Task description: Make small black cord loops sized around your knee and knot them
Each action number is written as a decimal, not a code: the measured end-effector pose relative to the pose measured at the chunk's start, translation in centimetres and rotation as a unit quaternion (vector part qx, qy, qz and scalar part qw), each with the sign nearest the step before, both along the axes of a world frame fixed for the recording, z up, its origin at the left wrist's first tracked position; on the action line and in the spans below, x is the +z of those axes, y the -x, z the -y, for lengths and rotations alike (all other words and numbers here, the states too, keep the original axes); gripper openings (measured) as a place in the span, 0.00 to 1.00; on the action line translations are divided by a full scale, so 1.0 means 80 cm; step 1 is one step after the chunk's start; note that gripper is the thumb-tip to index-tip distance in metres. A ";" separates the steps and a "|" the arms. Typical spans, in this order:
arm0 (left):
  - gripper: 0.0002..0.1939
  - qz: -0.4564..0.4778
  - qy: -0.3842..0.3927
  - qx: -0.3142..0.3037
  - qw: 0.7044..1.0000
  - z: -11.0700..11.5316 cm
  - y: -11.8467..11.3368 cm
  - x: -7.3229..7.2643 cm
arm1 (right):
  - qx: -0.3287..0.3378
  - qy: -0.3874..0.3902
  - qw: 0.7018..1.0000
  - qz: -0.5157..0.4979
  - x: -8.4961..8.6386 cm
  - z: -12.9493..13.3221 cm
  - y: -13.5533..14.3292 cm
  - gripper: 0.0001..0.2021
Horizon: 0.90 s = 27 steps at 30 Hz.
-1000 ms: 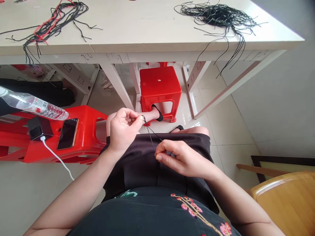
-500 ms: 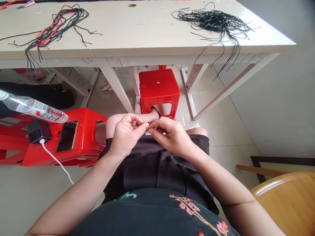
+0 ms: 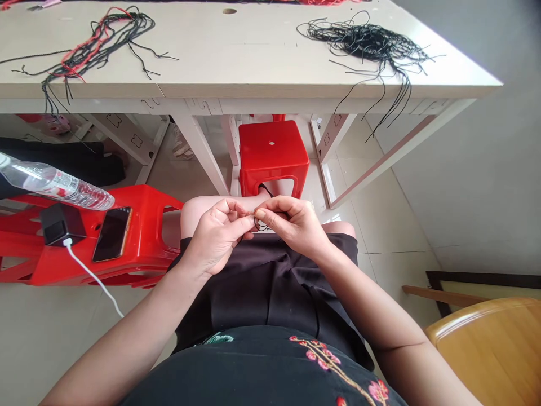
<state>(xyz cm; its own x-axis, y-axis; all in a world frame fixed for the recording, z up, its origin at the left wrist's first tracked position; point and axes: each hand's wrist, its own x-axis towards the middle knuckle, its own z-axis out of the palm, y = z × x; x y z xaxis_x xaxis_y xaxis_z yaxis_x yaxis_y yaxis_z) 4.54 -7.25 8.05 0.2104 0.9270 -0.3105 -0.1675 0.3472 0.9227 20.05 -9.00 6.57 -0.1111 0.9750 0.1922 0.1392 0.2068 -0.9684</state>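
Observation:
A thin black cord (image 3: 261, 227) forms a small loop between my two hands, above my lap. My left hand (image 3: 224, 228) pinches it between thumb and fingers. My right hand (image 3: 293, 221) grips the cord from the other side, its thumb and fingertips meeting those of the left. Part of the cord is hidden behind the fingers. On the table ahead lies a tangled bundle of black cords (image 3: 367, 44), some ends hanging over the front edge. Farther left is a bundle of black and red cords (image 3: 99, 45).
The white table (image 3: 236, 62) spans the view in front. Beneath it stands a red stool (image 3: 273, 144). At my left, another red stool (image 3: 147, 225) carries a phone (image 3: 112, 234), a black charger (image 3: 63, 224) and a plastic bottle (image 3: 63, 183). A wooden chair (image 3: 494, 344) is at the right.
The fingertips have shifted slightly, and the right thumb now presses nearer the left fingers. More of the black cord loop shows below them. The view has moved a little.

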 end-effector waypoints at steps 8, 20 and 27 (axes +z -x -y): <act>0.11 0.035 0.041 -0.018 0.998 0.001 0.006 0.006 | -0.005 0.001 1.000 0.000 0.004 0.000 0.004 0.13; 0.11 0.021 -0.011 -0.030 0.999 0.005 0.008 0.014 | -0.008 -0.011 1.000 -0.021 0.016 0.008 0.008 0.11; 0.14 -0.004 0.000 -0.087 0.996 0.013 0.008 0.020 | 0.069 -0.087 0.990 0.084 0.023 -0.013 -0.017 0.13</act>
<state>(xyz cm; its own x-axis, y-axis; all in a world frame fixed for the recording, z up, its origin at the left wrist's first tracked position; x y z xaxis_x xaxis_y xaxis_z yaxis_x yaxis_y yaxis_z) 3.89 -8.31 9.68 0.3656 0.8767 -0.3126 -0.0981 0.3703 0.9237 21.43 -7.97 8.43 -0.2852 0.9022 0.3236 0.2537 0.3967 -0.8822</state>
